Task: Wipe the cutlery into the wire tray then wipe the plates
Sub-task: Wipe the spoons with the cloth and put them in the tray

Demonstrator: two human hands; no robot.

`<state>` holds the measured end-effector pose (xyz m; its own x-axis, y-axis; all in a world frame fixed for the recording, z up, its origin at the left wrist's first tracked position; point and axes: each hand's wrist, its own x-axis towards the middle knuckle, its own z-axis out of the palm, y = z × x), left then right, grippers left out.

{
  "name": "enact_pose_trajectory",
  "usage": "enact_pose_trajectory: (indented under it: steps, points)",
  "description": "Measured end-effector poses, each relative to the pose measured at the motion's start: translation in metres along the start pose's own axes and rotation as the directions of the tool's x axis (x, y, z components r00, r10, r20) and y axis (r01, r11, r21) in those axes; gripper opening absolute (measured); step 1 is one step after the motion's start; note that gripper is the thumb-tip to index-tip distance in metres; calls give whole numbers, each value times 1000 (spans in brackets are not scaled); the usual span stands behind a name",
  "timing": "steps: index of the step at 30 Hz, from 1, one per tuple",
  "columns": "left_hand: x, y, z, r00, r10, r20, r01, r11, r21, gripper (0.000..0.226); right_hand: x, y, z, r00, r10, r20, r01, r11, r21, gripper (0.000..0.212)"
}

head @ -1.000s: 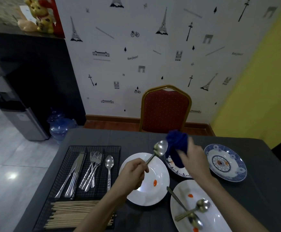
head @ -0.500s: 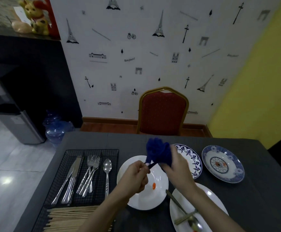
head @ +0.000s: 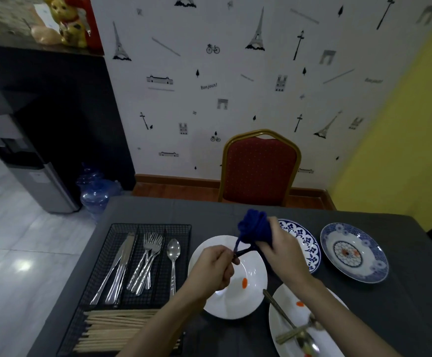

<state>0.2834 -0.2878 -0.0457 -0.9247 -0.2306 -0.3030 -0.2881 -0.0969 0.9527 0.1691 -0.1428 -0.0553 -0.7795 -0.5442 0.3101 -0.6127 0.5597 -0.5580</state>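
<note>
Hands (head: 251, 256) together over white plate (head: 251, 300), blue cloth (head: 254, 229) around spoon.

We see a dim indoor shot w/ a cool, bluish cast. Brightest area is the floor (head: 16, 253) at left, where two soft glare patches sit on the tiles. The black cabinet (head: 63, 119) far left is nearly featureless in shadow. The dark tabletop (head: 402, 292) swallows detail; the white plate (head: 253, 253) stands out w/ a small sheen. Wide-angle bend shows at the edges: wall lines lean outward. Spoons (head: 305, 338) near right are smeared by blur. Overall soft, slightly noisy.
</note>
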Motion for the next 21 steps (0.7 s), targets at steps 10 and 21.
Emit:
enact_pose_trajectory:
  steps: [10,21]
  points:
    - [4,-1,1,999,24,-35,-25,999,-33,28,4,-11,11,1000,-8,9,8,997,80,41]
    - [16,1,-1,996,70,-46,-74,993,-94,27,6,-8,17,992,-113,47,112,993,27,47]
